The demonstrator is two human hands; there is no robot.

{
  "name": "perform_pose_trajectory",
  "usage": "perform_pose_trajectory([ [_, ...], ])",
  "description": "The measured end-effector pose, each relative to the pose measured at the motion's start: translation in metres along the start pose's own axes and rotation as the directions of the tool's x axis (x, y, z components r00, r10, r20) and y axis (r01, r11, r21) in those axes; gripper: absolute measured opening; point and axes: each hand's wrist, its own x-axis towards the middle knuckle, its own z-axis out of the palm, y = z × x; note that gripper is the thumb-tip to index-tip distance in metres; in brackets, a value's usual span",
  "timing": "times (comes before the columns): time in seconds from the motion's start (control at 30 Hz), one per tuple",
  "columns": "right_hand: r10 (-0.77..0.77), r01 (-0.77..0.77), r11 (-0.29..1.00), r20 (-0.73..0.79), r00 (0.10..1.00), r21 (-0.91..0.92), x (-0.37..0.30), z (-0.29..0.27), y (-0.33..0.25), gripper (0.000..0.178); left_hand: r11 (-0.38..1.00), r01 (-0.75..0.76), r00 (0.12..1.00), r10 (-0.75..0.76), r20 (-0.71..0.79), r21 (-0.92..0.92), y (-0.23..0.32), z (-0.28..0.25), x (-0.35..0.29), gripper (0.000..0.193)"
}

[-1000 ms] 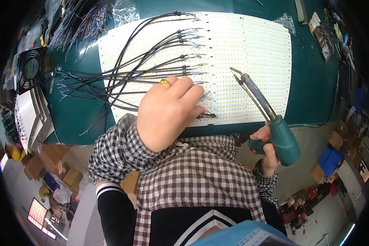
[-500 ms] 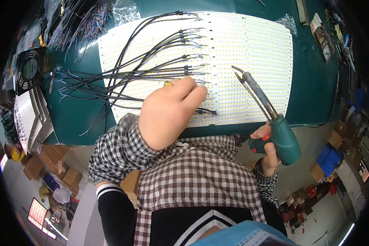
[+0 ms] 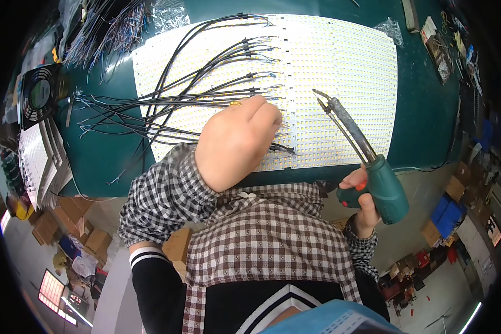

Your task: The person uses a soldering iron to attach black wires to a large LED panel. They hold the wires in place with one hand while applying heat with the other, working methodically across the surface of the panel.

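My left hand (image 3: 235, 142), wearing a yellow ring, rests over the left half of a white LED board (image 3: 350, 67). Its fingers are curled together among black cables (image 3: 178, 100) with stripped, coloured wire ends, and the fingertips and whatever they pinch are hidden. Several of these cables lie in rows, their bare ends along the board's middle seam. A green soldering gun (image 3: 388, 192) with a long metal barrel and bent tip is in my right hand (image 3: 364, 203), at the table's front edge. Its tip hovers over the board, right of the seam.
A green table (image 3: 106, 161) bears the board. At its left stand a black fan (image 3: 40, 94) and a stack of white panels (image 3: 42, 161). Bundled loose wires (image 3: 108, 33) lie at the far left, with a clear plastic bag (image 3: 170, 15) beside them. An open box (image 3: 435, 47) sits far right.
My left hand has shifted slightly to the right and its fingers have drawn closer together. The soldering gun has hardly moved.
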Motion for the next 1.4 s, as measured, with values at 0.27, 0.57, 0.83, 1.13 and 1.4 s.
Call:
perform_pose_trajectory([
  [0.27,0.039,-0.04,0.999,-0.026,0.999,-0.025,-0.005,-0.004,-0.001,0.07,0.981,0.12,0.991,-0.128,-0.046,-0.15,0.0,0.01,-0.001,0.01],
  [0.57,0.103,-0.107,0.988,-0.05,0.993,-0.109,-0.011,0.001,-0.005,0.067,0.974,0.148,0.984,-0.163,-0.078,-0.169,-0.002,0.015,0.002,0.01],
  [0.83,0.088,-0.086,0.994,-0.027,0.996,0.07,-0.016,-0.001,0.007,0.061,0.973,0.171,0.981,-0.182,-0.061,-0.157,-0.003,0.015,0.003,0.01],
  [1.13,0.144,-0.137,0.986,-0.061,0.988,0.1,-0.023,0.004,0.006,0.056,0.981,0.149,0.984,-0.159,-0.075,-0.122,-0.004,0.017,0.003,0.01],
  [1.4,0.16,-0.159,0.987,-0.04,0.986,0.025,-0.028,0.004,0.007,0.053,0.983,0.145,0.985,-0.154,-0.075,-0.114,-0.003,0.019,0.004,0.011],
])
